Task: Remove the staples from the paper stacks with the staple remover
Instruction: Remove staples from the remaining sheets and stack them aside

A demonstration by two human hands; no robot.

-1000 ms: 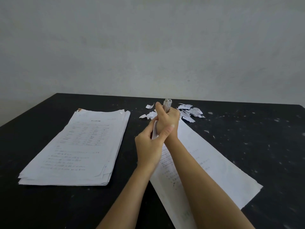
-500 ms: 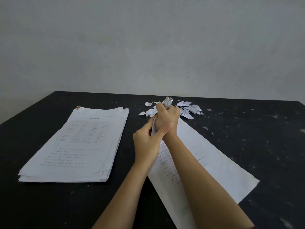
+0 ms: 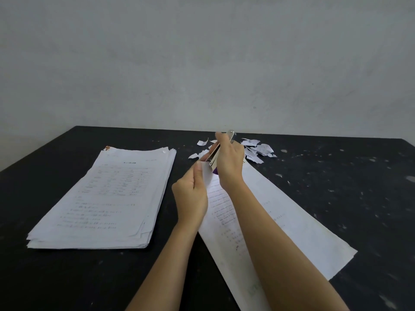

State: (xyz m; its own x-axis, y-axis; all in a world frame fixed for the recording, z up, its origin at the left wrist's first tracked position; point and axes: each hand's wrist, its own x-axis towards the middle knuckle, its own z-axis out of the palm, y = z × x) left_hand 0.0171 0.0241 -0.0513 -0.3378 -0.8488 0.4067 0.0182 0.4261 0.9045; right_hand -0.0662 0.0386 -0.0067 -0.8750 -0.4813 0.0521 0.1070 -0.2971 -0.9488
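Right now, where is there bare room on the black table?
Bare black table: right of the long white printed sheet, out to the edge, and at the near edge before the thick stack of white papers. Crowded: the far middle, with torn white paper scraps by the left hand, right hand and silver staple remover.

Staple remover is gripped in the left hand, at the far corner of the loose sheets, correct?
Not quite. The head view shows the right hand gripping the staple remover, at the far corner of the loose sheets; the left hand pinches that corner.
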